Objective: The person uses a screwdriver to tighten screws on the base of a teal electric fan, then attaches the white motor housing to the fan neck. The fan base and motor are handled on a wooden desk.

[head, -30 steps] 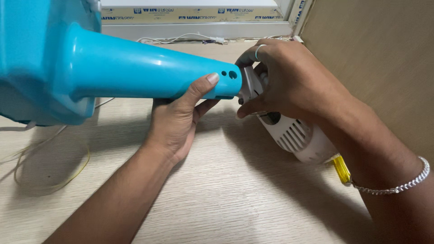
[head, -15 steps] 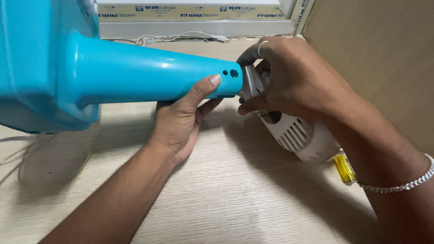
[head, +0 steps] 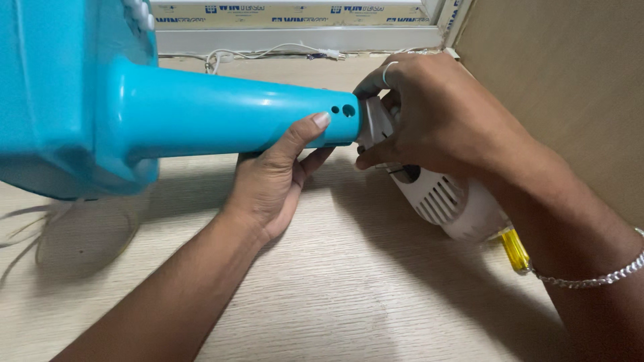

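Blue stand (head: 221, 117) slightly lower now, yellow screwdriver (head: 515, 250) beside right hand (head: 443, 117).

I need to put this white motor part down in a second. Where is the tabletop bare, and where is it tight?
Bare wood table lies between the two forearms, below the left hand and white motor housing. Tight: the right hand and motor housing sit against the brown side panel, with a yellow screwdriver handle there. Wires lie under the blue stand.

base (head: 60, 100): cut off at left and top edges | motor (head: 446, 201): front hidden under right hand (head: 436, 114) | screwdriver (head: 515, 249): only yellow handle shows, rest behind wrist | left hand (head: 272, 184): fingers hidden behind blue neck (head: 228, 114) | wires (head: 27, 228): blurred
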